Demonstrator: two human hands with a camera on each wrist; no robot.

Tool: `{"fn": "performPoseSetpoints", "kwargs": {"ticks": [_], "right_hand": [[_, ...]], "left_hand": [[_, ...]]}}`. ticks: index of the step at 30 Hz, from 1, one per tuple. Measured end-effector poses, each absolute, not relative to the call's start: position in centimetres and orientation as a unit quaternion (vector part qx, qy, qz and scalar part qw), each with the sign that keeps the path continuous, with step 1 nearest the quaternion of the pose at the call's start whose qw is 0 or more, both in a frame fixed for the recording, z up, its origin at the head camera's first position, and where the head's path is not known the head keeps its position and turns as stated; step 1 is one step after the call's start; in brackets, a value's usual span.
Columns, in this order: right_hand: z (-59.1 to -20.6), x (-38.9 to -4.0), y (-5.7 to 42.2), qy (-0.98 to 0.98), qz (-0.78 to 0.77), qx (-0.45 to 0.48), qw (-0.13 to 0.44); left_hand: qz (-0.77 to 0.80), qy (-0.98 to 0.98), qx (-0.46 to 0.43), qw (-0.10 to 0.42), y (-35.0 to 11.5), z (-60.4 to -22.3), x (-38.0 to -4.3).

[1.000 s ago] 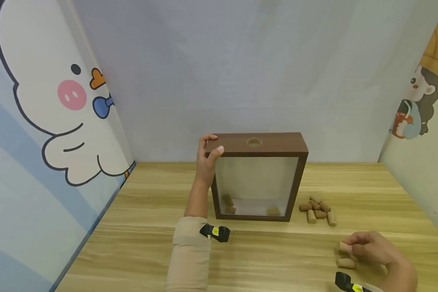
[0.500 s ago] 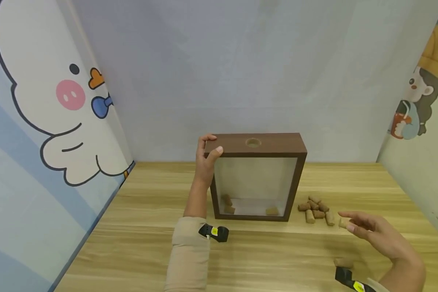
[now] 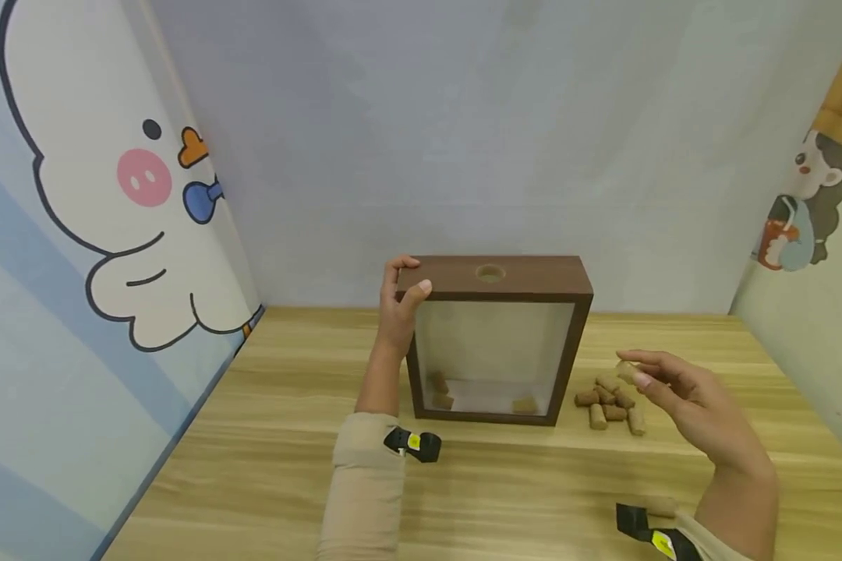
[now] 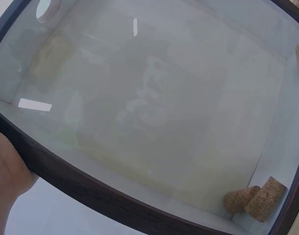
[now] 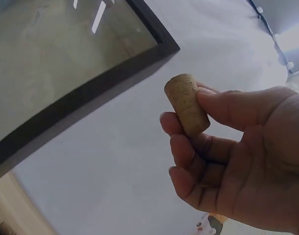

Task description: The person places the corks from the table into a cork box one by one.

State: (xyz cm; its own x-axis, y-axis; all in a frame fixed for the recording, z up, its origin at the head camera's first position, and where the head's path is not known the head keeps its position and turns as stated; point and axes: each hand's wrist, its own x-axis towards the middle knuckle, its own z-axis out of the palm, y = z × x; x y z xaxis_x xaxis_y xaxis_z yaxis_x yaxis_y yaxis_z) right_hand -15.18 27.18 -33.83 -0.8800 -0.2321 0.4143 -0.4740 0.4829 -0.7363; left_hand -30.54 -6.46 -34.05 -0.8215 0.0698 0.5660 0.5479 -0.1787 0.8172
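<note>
A dark brown box frame with a clear front and a round hole in its top stands upright on the table. My left hand grips its upper left corner, thumb in front and fingers over the top. Inside, two corks lie in one lower corner and another cork lies toward the right. My right hand pinches a cork between thumb and fingers, right of the box and above a small pile of corks.
A single cork lies near the right wrist, partly covered by the black wrist camera. The wood-grain table meets a pale backdrop behind the box. Printed cartoon panels rise on both sides.
My right hand has lifted a cork from the front right of the table and carried it up and leftward to above the pile. The left hand keeps its hold on the box.
</note>
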Motion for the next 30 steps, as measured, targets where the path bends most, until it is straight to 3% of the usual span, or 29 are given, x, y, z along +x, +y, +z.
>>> {"fn": "performPoseSetpoints", "kwargs": {"ticks": [15, 30], "right_hand": [[-30.2, -17.9, 20.7, -0.764, 0.533, 0.259, 0.257], [-26.7, -22.5, 15.6, -0.692, 0.633, 0.198, 0.287]], "left_hand": [[-0.721, -0.624, -0.251, 0.168, -6.7, -34.5, -30.3], [-0.739, -0.599, -0.261, 0.164, -6.7, -33.8, -30.6]]}}
